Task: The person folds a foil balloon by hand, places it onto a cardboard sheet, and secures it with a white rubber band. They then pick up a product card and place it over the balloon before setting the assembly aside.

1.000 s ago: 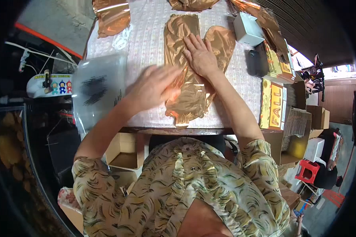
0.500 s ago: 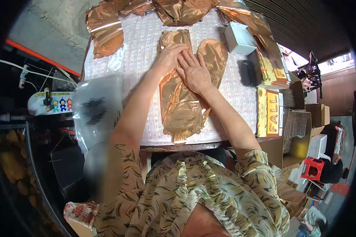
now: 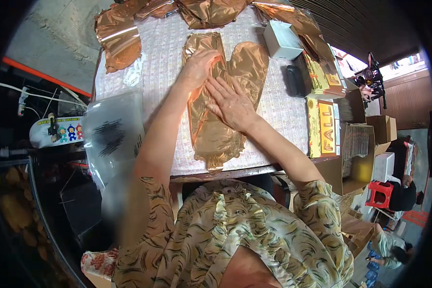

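Both hands lie flat, palms down and fingers extended, gripping nothing. The left hand presses the upper part of the copper foil balloon; the right hand presses its middle. The balloon lies flattened on the patterned tablecloth. A white box stands nearby.

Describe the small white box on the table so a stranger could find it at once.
Start at the table with the pale patterned cloth and look to its far right corner. There, just beyond the black device and the stack of yellow packets, sits the small white box. It is the only plain white cube among copper foil balloons.
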Available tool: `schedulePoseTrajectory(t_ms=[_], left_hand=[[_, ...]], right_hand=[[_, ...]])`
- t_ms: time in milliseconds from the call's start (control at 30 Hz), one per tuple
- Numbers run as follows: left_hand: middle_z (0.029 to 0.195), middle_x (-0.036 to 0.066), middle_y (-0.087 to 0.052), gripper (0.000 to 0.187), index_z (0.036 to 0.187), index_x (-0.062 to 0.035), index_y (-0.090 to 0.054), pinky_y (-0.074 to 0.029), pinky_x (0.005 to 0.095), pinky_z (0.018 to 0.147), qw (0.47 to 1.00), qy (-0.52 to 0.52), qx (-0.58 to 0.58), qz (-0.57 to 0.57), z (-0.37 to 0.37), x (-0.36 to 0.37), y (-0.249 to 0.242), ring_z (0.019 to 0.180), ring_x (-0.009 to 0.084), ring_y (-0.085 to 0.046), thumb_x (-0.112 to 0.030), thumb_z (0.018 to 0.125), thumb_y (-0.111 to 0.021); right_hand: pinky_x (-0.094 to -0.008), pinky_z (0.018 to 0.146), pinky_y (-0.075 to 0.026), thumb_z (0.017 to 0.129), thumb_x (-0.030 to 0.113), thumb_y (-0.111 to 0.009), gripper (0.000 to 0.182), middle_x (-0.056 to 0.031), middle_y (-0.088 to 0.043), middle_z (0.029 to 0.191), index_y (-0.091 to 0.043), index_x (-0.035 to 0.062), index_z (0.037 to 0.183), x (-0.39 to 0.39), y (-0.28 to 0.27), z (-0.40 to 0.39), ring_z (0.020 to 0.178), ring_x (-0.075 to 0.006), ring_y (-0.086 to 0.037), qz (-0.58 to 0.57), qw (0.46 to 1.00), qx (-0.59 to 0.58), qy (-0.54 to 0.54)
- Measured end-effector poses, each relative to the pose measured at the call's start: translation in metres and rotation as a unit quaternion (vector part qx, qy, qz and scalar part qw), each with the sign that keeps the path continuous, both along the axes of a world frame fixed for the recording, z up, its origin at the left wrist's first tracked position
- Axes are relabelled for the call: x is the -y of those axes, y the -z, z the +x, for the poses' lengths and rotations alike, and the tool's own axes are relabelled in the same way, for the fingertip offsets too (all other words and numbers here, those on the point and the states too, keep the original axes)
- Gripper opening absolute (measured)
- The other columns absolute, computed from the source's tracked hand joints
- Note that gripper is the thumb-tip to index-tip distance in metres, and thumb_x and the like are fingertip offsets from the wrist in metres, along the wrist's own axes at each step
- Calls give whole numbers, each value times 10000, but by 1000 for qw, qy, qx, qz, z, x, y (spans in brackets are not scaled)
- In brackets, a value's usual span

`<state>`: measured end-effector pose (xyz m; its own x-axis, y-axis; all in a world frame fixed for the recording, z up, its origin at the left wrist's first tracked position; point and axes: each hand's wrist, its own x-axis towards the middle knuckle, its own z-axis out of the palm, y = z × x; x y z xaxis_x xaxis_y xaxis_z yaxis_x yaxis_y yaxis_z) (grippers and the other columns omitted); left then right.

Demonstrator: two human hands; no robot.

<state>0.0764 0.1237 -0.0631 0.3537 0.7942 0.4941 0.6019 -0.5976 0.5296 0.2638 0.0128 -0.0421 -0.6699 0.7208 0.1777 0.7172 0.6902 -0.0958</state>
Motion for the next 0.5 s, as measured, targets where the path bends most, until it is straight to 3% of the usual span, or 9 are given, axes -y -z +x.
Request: schedulePoseTrajectory(t_ms=[67,267,333,367,433,500], left_hand=[[1305,126,-656,305,1256,-72,-688,-474,404,1067,1000,-4,10,7,4,9,-9,1216,325,-597,-167,981,-595],[1337,108,-623,306,1274,-102,-683,-458,400,1090,999,-17,-46,8,6,14,-9,1245,311,-568,-191,998,-584],[1336,109,-624,312,1275,-95,-681,-456,401,1094,998,-18,-51,16,5,12,-8,1251,315,-564,-196,993,-594],[1335,109,-625,319,1276,-88,-680,-453,402,1099,998,-19,-57,23,5,11,-6,1257,319,-560,-201,988,-605],[1303,121,-633,338,1275,-69,-654,-462,418,1078,999,-13,-34,27,6,14,-11,1234,339,-568,-211,970,-630],[1249,145,-642,360,1270,-53,-608,-472,442,1040,999,-27,-18,-26,7,16,-15,1189,361,-579,-227,956,-648]], right_hand=[[-480,1261,-153,1063,423,-441,656,-101,-305,1657,-301,55,1588,16,-5,6,1526,-267,-288,-28,999,-15,-16],[-517,1256,-171,1052,294,-476,561,-106,-308,1654,-383,66,1557,5,-29,23,1535,-279,-263,-137,989,-53,-30],[-553,1247,-179,1008,195,-500,549,-90,-311,1654,-424,123,1548,-24,-31,24,1532,-302,-268,11,997,-38,63],[-553,1247,-179,1008,195,-500,549,-90,-311,1654,-424,123,1548,-42,-27,24,1532,-302,-268,11,997,-38,62],[-588,1236,-181,952,149,-529,611,-58,-321,1653,-434,212,1552,-76,-14,25,1524,-320,-287,77,990,4,115],[-603,1231,-178,939,153,-543,628,-42,-319,1655,-437,252,1550,-92,-7,23,1522,-317,-293,51,990,21,127]])
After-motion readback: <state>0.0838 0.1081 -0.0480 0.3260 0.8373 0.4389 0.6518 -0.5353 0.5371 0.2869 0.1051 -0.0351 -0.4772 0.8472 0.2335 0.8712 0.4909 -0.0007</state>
